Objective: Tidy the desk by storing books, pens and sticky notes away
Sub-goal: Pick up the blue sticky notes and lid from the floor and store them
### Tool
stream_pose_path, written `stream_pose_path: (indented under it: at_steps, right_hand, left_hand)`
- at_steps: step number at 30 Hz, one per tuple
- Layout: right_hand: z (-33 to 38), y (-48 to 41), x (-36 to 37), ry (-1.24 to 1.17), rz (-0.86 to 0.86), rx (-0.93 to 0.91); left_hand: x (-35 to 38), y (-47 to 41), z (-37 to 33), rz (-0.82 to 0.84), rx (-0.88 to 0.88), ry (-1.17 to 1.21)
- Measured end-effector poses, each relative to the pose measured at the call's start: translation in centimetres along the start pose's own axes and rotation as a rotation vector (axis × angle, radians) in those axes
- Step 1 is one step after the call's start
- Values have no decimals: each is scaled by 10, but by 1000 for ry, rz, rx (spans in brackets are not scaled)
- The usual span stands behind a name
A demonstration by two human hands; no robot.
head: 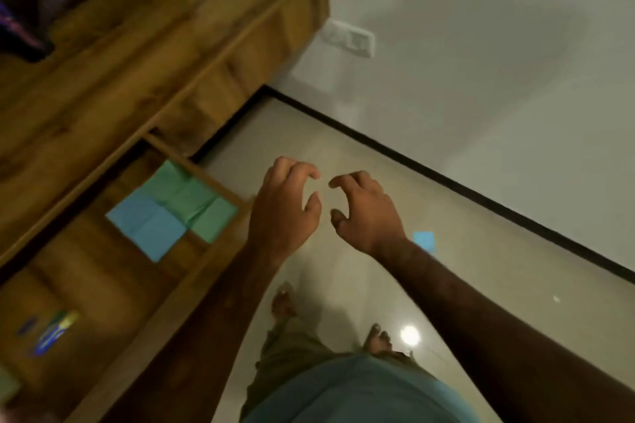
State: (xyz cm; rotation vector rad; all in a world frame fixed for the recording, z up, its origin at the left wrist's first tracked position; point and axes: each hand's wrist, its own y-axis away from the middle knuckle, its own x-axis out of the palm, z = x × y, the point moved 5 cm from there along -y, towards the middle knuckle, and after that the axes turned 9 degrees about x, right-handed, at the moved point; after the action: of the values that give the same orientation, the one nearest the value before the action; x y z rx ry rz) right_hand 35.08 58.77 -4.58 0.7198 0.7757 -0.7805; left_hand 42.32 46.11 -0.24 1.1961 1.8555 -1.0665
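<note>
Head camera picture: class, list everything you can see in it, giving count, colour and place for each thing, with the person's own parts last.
Desk: one, brown wood, left side.
Open drawer: one, brown wood, pulled out of the desk at lower left.
Sticky notes in drawer: blurred, exact count unclear; blue and green, at the drawer's far end.
Pens: blurred, count unclear, blue and yellow-green, nearer in the drawer.
Sticky note on floor: one, blue, beside the right wrist.
Wall socket: one, white, on the wall.
Floor: pale, glossy.
Left hand: empty, fingers curled.
Right hand: empty, fingers curled.
Feet: two, bare, on the floor.
</note>
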Motion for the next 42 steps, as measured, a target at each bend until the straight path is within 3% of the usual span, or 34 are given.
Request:
stream_pose_path:
  at_steps: [6,11,22,32,36,42]
  right_hand:
    - [-148,40,-42,-70,-61,333]
    - [-239,72,-46,-161,-71,581]
    - [-379,76,3,-378,-39,956]
    - [-500,18,138,-512,55,985]
    - [-574,-39,212,-522,43,941]
    - [-660,-135,316,-503,53,888]
  left_hand:
    - [102,-29,-89,287,233,85]
    - [186,-45,-131,569,313,109]
    - [372,-73,-153,1084,368,8]
    - [582,-55,-123,1220,301,-88]
    - [695,-41,-80,1197,148,-81]
    - [831,-33,-2,1163,62,-120]
